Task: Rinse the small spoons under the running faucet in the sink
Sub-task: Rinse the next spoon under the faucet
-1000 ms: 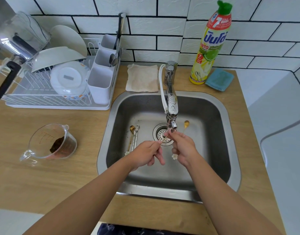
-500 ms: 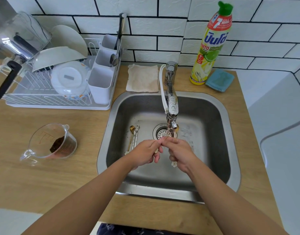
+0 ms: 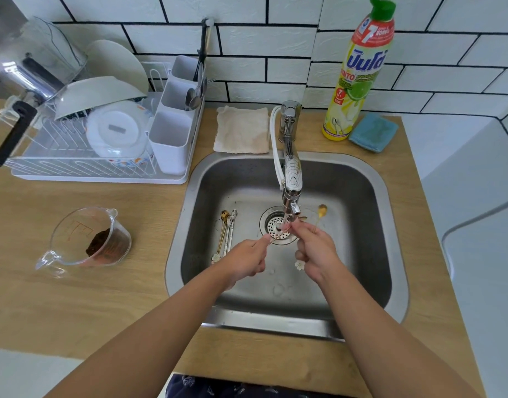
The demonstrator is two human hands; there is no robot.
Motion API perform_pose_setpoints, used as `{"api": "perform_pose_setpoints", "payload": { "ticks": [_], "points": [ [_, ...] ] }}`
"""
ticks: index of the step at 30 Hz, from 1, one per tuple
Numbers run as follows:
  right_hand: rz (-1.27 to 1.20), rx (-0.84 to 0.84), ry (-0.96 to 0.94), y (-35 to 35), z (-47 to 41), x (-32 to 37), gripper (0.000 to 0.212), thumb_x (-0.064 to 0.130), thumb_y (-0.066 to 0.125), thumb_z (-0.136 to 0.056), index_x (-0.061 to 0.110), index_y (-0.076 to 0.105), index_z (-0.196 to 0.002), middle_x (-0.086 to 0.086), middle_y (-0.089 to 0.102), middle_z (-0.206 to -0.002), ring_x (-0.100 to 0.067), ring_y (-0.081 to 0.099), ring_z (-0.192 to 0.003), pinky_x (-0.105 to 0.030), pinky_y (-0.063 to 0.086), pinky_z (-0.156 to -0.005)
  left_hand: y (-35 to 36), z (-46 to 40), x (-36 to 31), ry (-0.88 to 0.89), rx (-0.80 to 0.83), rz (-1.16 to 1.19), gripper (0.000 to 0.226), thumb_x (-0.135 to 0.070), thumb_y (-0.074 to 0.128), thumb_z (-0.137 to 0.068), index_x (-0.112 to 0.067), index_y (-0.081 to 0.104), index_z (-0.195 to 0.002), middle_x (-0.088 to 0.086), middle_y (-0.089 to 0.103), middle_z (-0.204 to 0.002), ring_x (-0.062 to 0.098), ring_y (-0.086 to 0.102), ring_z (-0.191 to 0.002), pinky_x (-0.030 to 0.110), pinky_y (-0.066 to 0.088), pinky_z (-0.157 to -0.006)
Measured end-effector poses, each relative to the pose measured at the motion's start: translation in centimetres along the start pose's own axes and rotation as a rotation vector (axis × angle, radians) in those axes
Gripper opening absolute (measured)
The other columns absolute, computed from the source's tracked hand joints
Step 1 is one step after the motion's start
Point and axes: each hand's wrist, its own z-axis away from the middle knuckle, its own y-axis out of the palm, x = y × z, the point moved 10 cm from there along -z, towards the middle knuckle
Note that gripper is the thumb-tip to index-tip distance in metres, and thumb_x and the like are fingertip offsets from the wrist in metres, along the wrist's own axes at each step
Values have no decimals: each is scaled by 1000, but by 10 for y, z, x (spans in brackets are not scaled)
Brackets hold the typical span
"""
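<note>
Both hands are over the steel sink [image 3: 176, 242], just below the faucet [image 3: 291, 179] spout. My left hand [image 3: 248, 258] pinches the thin gold handle of a small spoon [image 3: 278, 234] whose bowl end reaches under the spout. My right hand [image 3: 314, 249] grips another small gold spoon [image 3: 322, 210]: its bowl sticks up to the right of the spout and its white flower end shows below the fist. The right fingertips touch the first spoon's tip at the spout. Several more small spoons [image 3: 227, 231] lie on the sink floor left of the drain [image 3: 274, 225].
A white dish rack [image 3: 74, 168] with plates and a cutlery caddy stands at the left. A glass measuring cup [image 3: 89, 239] sits on the wooden counter. A folded cloth [image 3: 242, 130], a dish-soap bottle [image 3: 356, 76] and a blue sponge [image 3: 373, 133] line the back.
My hands have drawn slightly apart. The right hand's spoon bowl, hidden behind the spout half a second ago, has swung back out to the right.
</note>
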Motion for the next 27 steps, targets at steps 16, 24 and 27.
{"api": "perform_pose_setpoints", "payload": {
  "ticks": [16, 24, 27],
  "points": [
    [142, 131, 13, 29, 10, -17, 10, 26, 78, -91, 17, 81, -89, 7, 67, -67, -5, 25, -39, -20, 23, -36, 14, 12, 13, -222, 126, 328, 54, -59, 37, -101, -27, 34, -58, -2, 26, -50, 14, 16, -46, 25, 17, -44],
    [22, -66, -80, 3, -1, 0, 24, 17, 78, -92, 19, 63, -111, -8, 60, -83, -4, 30, -41, -21, 25, -38, 22, 25, 10, -166, 303, 278, 52, -51, 38, -103, -22, 32, -61, 3, 36, -50, 17, 20, -49, 30, 23, -52],
    [74, -67, -154, 3, 0, 5, 11, 17, 76, -93, 18, 65, -95, -16, 68, -91, 0, 42, -44, -15, 34, -43, 8, 24, 3, -67, 219, 113, 44, -43, 39, -106, -14, 55, -77, 7, 64, -66, 16, 40, -49, 28, 36, -57]
  ]
}}
